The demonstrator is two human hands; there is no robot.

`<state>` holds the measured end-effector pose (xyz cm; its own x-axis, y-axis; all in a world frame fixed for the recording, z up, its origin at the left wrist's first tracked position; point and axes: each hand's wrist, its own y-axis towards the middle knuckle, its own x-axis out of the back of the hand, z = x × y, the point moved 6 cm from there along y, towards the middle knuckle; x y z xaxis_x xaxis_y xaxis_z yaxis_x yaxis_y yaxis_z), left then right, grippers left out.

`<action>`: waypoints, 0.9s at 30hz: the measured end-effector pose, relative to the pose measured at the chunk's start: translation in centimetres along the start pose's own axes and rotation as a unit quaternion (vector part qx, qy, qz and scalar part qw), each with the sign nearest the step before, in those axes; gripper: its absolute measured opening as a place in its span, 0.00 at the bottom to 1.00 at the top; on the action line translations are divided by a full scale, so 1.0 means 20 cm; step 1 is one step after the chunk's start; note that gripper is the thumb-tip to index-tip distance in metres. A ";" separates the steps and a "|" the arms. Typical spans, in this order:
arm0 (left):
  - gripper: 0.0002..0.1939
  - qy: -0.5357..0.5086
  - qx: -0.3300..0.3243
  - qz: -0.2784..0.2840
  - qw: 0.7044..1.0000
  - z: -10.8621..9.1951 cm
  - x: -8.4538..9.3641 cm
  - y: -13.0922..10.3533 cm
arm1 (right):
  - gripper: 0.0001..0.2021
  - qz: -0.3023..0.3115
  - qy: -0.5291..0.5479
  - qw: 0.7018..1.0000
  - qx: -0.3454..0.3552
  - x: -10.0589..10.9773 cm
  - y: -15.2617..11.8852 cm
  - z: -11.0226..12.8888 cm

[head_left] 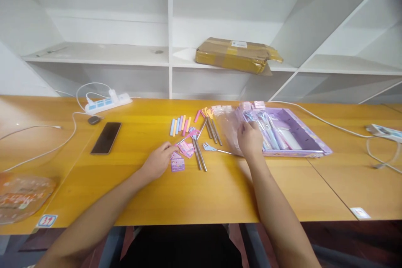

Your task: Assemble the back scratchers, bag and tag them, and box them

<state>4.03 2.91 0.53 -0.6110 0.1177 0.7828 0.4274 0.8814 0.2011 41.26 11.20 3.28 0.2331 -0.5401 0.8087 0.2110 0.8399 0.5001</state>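
Note:
My left hand (160, 160) is closed on the metal rod of a pink back scratcher (190, 134), whose claw end points right. Under and beside it lie pink and purple printed cards (178, 165). My right hand (250, 137) is a closed fist over clear plastic bags (228, 127) by the purple box; its fingertips and what they pinch are hidden. A blue back scratcher (209, 147) lies with its rod running toward that hand. Several more back scratchers (214, 127) with yellow, pink and blue claws lie between my hands. Coloured handle tubes (180, 125) lie in a row behind.
The open purple box (306, 134) holds bagged back scratchers (272, 132). A phone (106, 138) and a white power strip (108, 104) lie left; another power strip (385, 132) is far right. A taped carton (235, 55) rests on the shelf. An orange plastic package (25, 197) sits front left.

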 end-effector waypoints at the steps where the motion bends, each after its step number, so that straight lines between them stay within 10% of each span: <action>1: 0.19 -0.015 -0.003 -0.004 1.000 -0.02 0.01 0.00 | 0.21 -0.031 0.040 0.998 0.023 0.02 -0.01 0.04; 6: 0.14 -0.092 0.014 -0.022 0.995 -0.09 0.03 -0.01 | 0.22 -0.072 0.182 0.973 0.118 0.03 -0.15 0.26; 17: 0.29 -0.430 0.102 0.039 0.896 -0.10 -0.18 -0.05 | 0.22 0.194 0.341 0.814 0.429 0.01 -0.69 0.82; 24: 0.23 -0.507 0.164 0.017 0.846 -0.05 -0.19 -0.05 | 0.15 0.174 0.534 0.818 0.120 -0.05 -0.52 0.67; 27: 0.22 -0.497 0.156 0.052 0.852 -0.06 -0.19 -0.06 | 0.23 0.301 0.592 0.745 0.063 -0.14 -0.53 0.71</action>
<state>6.67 0.97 -2.08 -0.9095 0.3952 -0.1293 0.4103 0.9033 -0.1255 24.82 4.48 0.19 0.9395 0.3289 0.0958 -0.3425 0.9077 0.2424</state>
